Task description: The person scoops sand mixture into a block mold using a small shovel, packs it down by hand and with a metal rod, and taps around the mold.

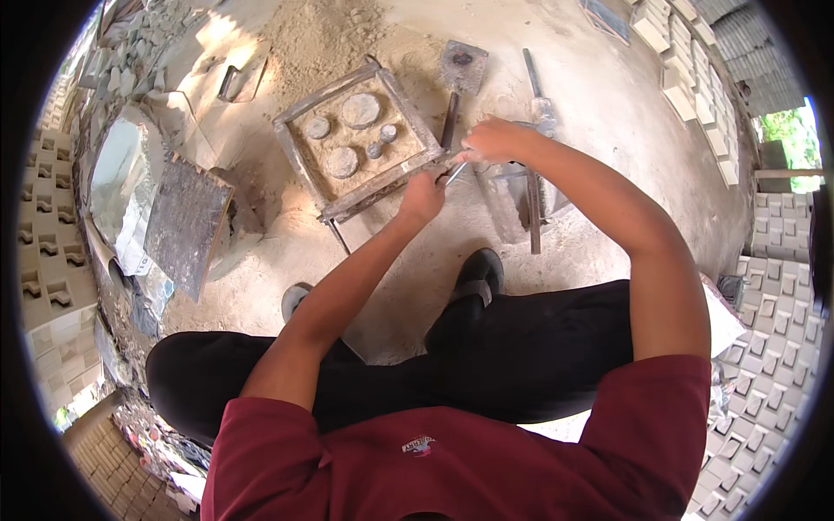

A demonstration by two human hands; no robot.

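A square wooden frame [302,165] packed with sand lies in front of me, slightly left. Round grey discs of differing sizes, such as the large one [360,110], sit in its sand. Just off the frame's near right corner, my left hand [424,196] is closed around a thin metal tool [455,173]. My right hand [493,141] is closed a little farther and to the right, close to the tool's other end. Its fingers hide what they hold, if anything.
Beyond my hands lies a square-bladed trowel [463,68]. A hammer-like tool [542,111] and a metal bar [533,213] are at right. Loose sand [326,39] is heaped behind the frame. A dark board [187,221] leans at left; pale blocks [686,74] line the right.
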